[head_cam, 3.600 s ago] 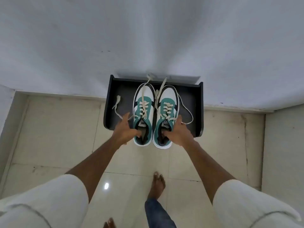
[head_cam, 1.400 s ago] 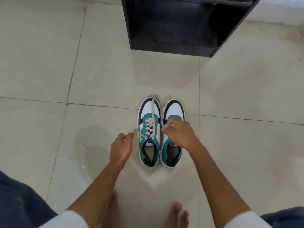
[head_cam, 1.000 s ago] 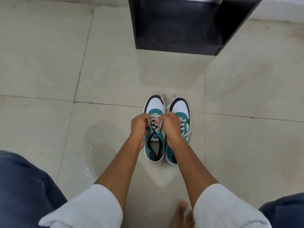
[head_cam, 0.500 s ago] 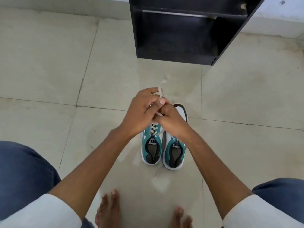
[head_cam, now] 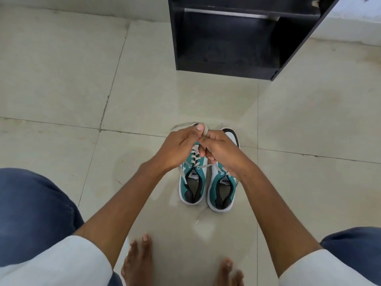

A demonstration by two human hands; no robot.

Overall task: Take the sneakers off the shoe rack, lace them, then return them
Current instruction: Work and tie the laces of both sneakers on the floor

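Far left, a bent knee in blue denim (head_cam: 31, 213) and a white sleeve (head_cam: 61, 263) fill the lower corner; the person is crouched low over a pale tiled floor (head_cam: 61, 79). Moving in, one bare foot (head_cam: 138, 259) is planted flat on the tile. The left hand (head_cam: 177, 149) reaches forward over the left sneaker (head_cam: 192, 182), fingers curled and pressed together around a cream lace (head_cam: 205, 131), thumb uppermost with the lace looped just past its nail. The right hand (head_cam: 222, 153) meets it knuckle to knuckle, also closed, pinching that same lace; exactly which strand each finger holds is hidden where the hands overlap. Both sneakers stand on the floor, side by side and touching, toes pointing toward the rack, heels toward the person. They are teal and white with dark collars; crossed lacing shows on the left one below the hands. The right sneaker (head_cam: 223, 188) shows its black and white toe cap past the right hand's knuckles. A loose lace end (head_cam: 201, 216) trails on the tile behind the heels. Beyond the pair, well apart from it, stands the black shoe rack (head_cam: 226, 65), its lower shelf dark. Right of centre, the toes of the other foot (head_cam: 228, 271); far right, a second white sleeve (head_cam: 321, 269) and denim knee (head_cam: 356, 242).
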